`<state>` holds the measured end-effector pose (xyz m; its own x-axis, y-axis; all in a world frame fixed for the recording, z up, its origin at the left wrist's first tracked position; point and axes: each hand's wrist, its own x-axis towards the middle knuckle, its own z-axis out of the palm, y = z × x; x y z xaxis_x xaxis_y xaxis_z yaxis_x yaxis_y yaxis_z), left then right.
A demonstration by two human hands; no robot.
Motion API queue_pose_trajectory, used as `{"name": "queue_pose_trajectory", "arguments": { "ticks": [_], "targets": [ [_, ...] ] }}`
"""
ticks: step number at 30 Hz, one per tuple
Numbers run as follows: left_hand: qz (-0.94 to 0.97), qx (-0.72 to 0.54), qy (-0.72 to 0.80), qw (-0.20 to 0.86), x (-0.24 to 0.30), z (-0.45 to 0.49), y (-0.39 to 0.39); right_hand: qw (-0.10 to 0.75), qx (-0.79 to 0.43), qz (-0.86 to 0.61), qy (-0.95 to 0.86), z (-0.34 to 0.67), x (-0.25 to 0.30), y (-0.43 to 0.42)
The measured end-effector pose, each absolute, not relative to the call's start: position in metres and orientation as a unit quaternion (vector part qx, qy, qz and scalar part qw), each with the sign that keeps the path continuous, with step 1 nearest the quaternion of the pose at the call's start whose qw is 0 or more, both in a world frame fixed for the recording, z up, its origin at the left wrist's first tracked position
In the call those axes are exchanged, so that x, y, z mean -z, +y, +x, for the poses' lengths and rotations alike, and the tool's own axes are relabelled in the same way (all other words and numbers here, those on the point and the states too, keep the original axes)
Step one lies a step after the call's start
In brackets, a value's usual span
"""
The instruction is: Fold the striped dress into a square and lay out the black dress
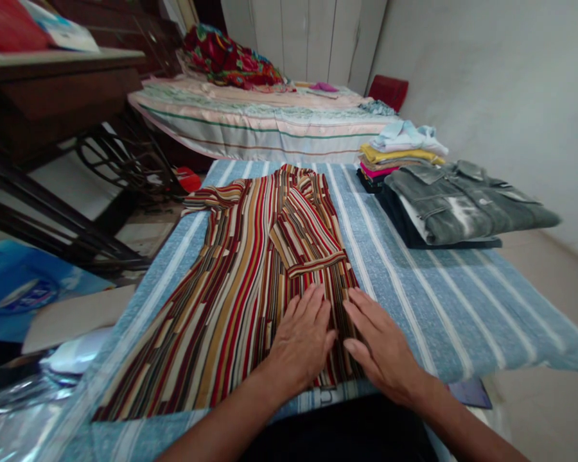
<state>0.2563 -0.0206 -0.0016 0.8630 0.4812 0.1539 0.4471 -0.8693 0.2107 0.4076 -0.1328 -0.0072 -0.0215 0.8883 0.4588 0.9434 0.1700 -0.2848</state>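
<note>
A striped shirt [231, 282] in red, brown, tan and white lies flat on a blue-and-white striped cloth [428, 289] that covers the work surface. Its right side is folded inward, with one sleeve laid across the fold. My left hand [302, 340] rests flat on the lower right part of the shirt, fingers stretched out. My right hand [380, 343] lies flat beside it on the shirt's folded right edge, fingers extended. Neither hand holds anything.
A folded grey denim jacket [462, 205] lies at the right, beside a stack of folded clothes [397, 154]. A bed [260, 122] with heaped fabric stands behind. A dark table and sewing-machine stand [120, 160] sit at the left.
</note>
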Motion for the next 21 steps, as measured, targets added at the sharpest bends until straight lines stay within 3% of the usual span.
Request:
{"name": "queue_pose_trajectory", "arguments": {
  "ticks": [8,21],
  "targets": [
    [0.952,-0.049,0.299,0.049,0.024,0.263,-0.015,0.131,0.003,-0.737,-0.663,0.415,0.041,-0.078],
    [0.956,-0.026,0.287,0.050,0.020,0.247,-0.023,0.079,0.007,-0.737,-0.671,0.416,0.042,-0.104]
  ]
}}
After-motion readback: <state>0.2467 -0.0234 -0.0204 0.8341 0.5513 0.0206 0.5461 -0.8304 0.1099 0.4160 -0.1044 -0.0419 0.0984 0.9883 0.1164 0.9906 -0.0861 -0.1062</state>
